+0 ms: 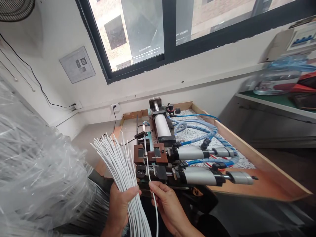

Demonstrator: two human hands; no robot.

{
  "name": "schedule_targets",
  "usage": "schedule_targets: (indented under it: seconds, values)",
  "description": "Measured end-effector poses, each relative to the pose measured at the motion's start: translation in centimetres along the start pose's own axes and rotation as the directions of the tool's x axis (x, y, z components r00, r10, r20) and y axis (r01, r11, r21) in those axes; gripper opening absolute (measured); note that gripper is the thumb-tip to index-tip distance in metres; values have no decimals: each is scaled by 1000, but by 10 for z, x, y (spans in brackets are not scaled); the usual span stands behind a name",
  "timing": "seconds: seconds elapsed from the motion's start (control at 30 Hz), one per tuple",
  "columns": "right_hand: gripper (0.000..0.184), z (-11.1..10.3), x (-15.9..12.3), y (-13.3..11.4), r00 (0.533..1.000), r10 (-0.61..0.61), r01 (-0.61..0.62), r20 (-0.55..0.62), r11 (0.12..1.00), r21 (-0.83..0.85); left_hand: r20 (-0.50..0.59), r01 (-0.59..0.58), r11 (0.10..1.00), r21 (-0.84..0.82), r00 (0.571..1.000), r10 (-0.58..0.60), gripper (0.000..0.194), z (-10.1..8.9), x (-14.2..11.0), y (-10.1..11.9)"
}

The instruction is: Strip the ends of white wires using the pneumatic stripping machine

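Observation:
My left hand (120, 204) is wrapped round a thick bundle of white cables (120, 164), whose cut ends fan out toward the upper left. Between the thumb and fingers of my right hand (168, 202) is a single white cable (148, 169). This cable's far end reaches into the jaws of a pneumatic wire-stripping machine (150, 153) just ahead of both hands. Silver air cylinders (197, 176) extend to the right of the jaws, and another white cylinder (163, 125) stands behind them. The lower part of the bundle runs out of view.
A wooden-edged tray (274, 171) holds the machine and its blue air hoses (209, 131). Clear plastic sheeting (41, 164) bulges at the left over more cables. On the right, a green-topped shelf (278, 100) carries a plastic bottle (276, 79). A window (170, 33) is above.

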State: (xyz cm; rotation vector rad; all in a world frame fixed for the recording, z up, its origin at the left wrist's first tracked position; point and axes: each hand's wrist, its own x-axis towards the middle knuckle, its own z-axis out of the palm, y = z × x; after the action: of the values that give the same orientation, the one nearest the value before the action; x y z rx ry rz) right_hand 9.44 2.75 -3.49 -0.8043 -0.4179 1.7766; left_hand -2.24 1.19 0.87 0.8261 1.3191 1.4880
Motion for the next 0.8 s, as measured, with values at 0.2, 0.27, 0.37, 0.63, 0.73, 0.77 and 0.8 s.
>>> schedule_targets:
  seconds: [0.2, 0.27, 0.37, 0.63, 0.73, 0.77, 0.8]
  values:
    - [26, 3, 2, -3, 999, 42, -42, 3, 999, 24, -15, 3, 1000, 5, 1000, -3, 18, 2, -1, 1]
    - [26, 4, 2, -3, 999, 41, -42, 11, 999, 35, -15, -3, 1000, 6, 1000, 3, 19, 2, -1, 1]
    - [23, 4, 1, -2, 996, 70, -73, 48, 996, 54, -14, -6, 1000, 19, 1000, 6, 20, 2, -2, -2]
    - [25, 11, -10, -3, 983, -22, 59, 183, 978, -199, 145, -85, 979, 187, 988, 58, 20, -4, -11, -22]
    - [26, 10, -16, -3, 983, -155, 179, 99, 933, -312, 146, -75, 980, 183, 988, 48, 20, -5, -15, -21]
    - [27, 9, -17, -2, 982, -174, 187, 68, 930, -318, 144, -57, 986, 158, 989, 34, 19, -5, -16, -20]
    - [27, 8, -17, -1, 983, -182, 184, 39, 932, -313, 139, -33, 991, 128, 990, 15, 17, -5, -17, -18]
